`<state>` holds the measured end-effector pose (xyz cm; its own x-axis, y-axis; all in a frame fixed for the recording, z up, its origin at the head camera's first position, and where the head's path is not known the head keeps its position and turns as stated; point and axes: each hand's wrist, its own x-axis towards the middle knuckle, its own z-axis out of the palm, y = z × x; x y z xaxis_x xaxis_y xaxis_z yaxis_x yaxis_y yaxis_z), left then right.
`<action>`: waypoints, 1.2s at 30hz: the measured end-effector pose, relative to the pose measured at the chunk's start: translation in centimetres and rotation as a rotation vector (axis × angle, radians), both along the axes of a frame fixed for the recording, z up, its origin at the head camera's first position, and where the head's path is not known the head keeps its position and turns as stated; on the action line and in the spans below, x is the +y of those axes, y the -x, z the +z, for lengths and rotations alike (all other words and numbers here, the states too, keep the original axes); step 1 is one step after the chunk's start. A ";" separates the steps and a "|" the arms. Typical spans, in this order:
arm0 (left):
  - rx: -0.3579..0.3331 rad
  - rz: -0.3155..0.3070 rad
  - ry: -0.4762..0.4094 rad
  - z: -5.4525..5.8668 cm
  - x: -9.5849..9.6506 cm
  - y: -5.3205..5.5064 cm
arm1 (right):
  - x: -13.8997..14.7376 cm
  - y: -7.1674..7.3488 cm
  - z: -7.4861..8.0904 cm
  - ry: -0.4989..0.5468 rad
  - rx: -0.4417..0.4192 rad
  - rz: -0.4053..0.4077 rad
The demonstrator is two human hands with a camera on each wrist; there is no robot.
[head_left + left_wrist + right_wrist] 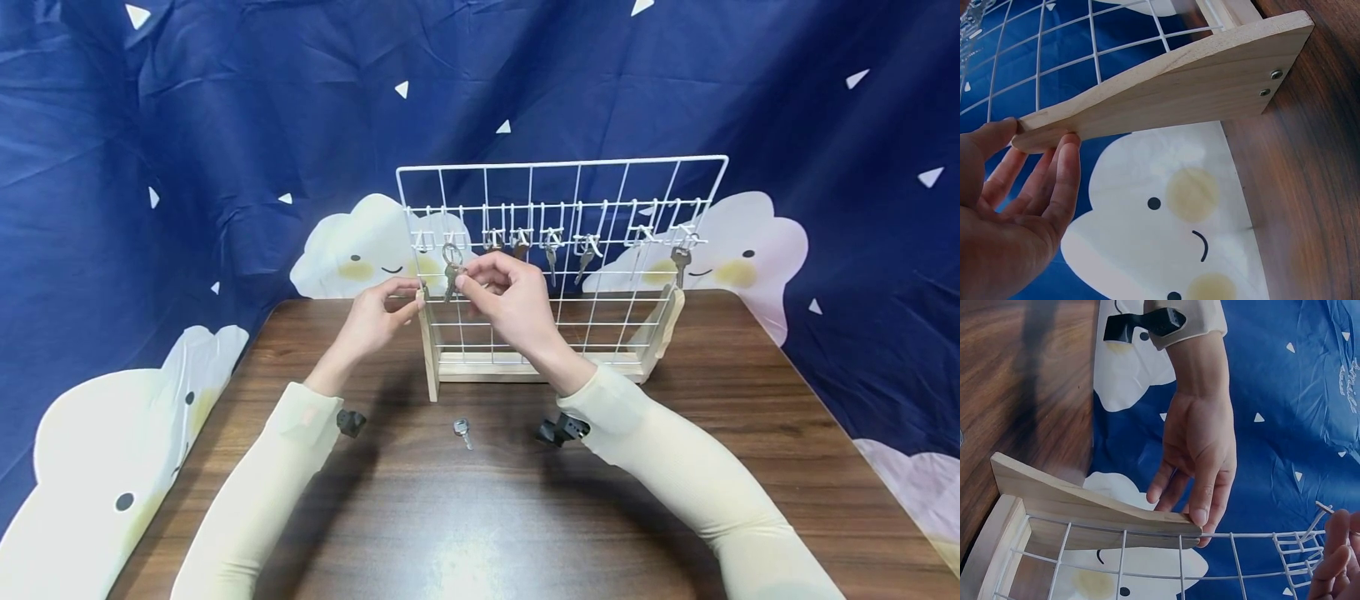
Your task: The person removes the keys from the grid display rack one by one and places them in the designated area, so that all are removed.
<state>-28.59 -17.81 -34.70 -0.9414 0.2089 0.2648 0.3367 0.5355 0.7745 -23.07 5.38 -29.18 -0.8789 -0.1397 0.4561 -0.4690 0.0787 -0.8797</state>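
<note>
My right hand [517,304] pinches a key [451,279] with a metal ring between thumb and fingers. It holds the key upright in front of the white wire grid rack [562,162], near the leftmost hook [422,242]. At the rack's left end, my left hand [372,317] grips the tip of the wooden side panel [1166,94], thumb on one face and fingertips on the other. Only the fingers of the right hand [1333,556] show at the edge of the right wrist view, close to the wire hooks [1300,540].
Several keys hang along the hook row, among them a key [551,258] near the middle and a key [681,260] at the right end. A loose silver key [463,432] lies on the brown wooden table [420,517]. Behind hangs a blue cloth [262,108] with clouds.
</note>
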 end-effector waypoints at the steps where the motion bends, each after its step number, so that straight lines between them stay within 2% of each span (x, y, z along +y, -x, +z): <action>1: -0.001 0.000 0.001 0.0 0.0 0.0 | 0.1 0.0 0.0 -0.006 -0.008 0.005; 7: -0.003 0.003 0.007 0.0 0.0 -0.1 | 0.4 -0.6 -0.2 -0.060 -0.054 0.051; 14: 0.012 0.009 0.023 0.0 0.0 0.0 | 0.7 -1.0 -0.5 -0.126 -0.163 0.090; 20: 0.029 0.015 0.038 0.0 0.0 0.0 | 1.1 -0.9 -1.2 -0.133 -0.196 0.107; 29: 0.008 0.003 0.007 0.1 0.1 -0.2 | 1.6 -0.7 -2.1 -0.122 -0.270 0.148; 36: 0.008 0.003 0.006 0.1 0.0 -0.1 | 2.2 -0.6 -2.8 -0.159 -0.331 0.166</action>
